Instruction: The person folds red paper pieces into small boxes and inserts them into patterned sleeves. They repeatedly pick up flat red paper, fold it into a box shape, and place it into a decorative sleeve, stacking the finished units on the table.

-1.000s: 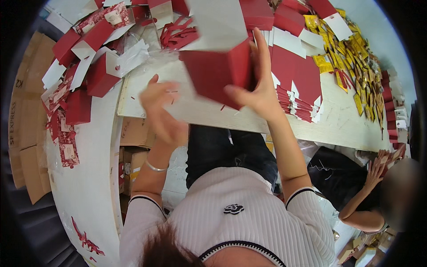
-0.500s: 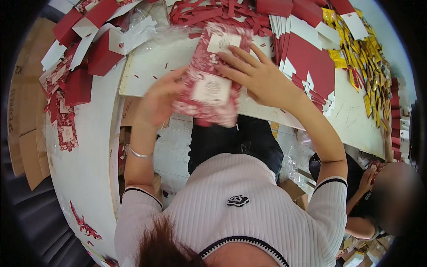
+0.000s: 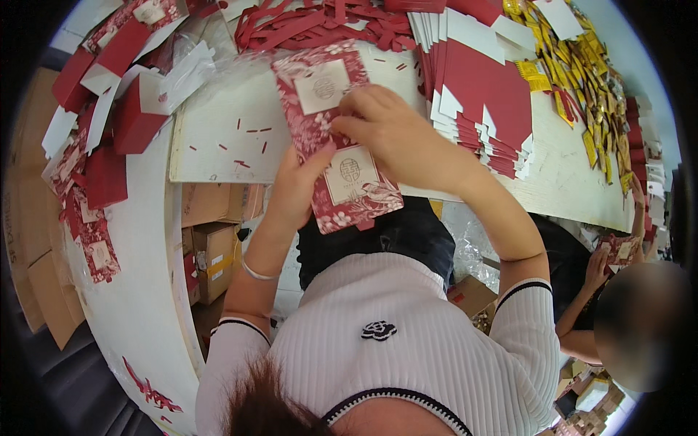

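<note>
The box (image 3: 336,138), red with a floral print and pale square labels, now shows its patterned outside, held flat just above the near edge of the surface (image 3: 218,145); a second ago it was a plain red folded shape raised higher. It looks turned over and closed up since then, so the forming seems close to finished. The left hand (image 3: 294,190) grips the box at its 7 o'clock side, thumb on the printed face, fingers curled beneath and hidden. The right hand (image 3: 396,134) lies across it at 3 o'clock, fingers narrow, pinching at the middle seam. Flat red blanks (image 3: 483,94) are stacked at 2 o'clock, red strips (image 3: 320,22) at 12, finished boxes (image 3: 109,109) at 9. Another person (image 3: 625,254) works at 4 o'clock.
</note>
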A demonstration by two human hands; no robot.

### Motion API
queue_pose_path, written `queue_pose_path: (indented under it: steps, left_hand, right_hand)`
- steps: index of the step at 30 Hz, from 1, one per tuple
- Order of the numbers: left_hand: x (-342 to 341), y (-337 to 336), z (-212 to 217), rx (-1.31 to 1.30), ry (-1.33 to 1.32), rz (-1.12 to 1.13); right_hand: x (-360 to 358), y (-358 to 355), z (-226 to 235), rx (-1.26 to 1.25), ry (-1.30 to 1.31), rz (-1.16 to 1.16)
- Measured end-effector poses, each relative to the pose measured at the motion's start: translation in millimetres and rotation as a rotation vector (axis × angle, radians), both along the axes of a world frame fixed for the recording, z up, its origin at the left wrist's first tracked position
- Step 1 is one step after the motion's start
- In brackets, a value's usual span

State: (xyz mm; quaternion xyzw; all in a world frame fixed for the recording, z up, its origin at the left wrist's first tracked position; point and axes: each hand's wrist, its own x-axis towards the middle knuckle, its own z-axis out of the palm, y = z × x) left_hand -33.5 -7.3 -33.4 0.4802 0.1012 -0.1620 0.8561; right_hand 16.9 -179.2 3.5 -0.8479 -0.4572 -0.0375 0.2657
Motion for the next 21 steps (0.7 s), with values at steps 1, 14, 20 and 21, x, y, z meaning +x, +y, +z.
queue_pose_path:
  steps: [1,14,20,21]
  left_hand:
    - [-4.2,-3.5,0.4,0.0,0.001,0.04]
    - [2.9,59.1,-11.8,0.45,0.0,-0.247]
    - [-6.1,72.7,29.0,0.441,-0.361,0.003]
    - [-5.1,66.4,37.2,0.417,-0.399,0.015]
  right_hand:
    - [-1.3,2.4,0.2,0.043,0.048,0.012]
    - [147.1,-44.6,-37.4,-0.318,-0.412,-0.337]
    - [132.5,-37.7,11.3,0.69,0.455,-0.336]
    - [113.3,-29.3,23.4,0.708,0.352,-0.288]
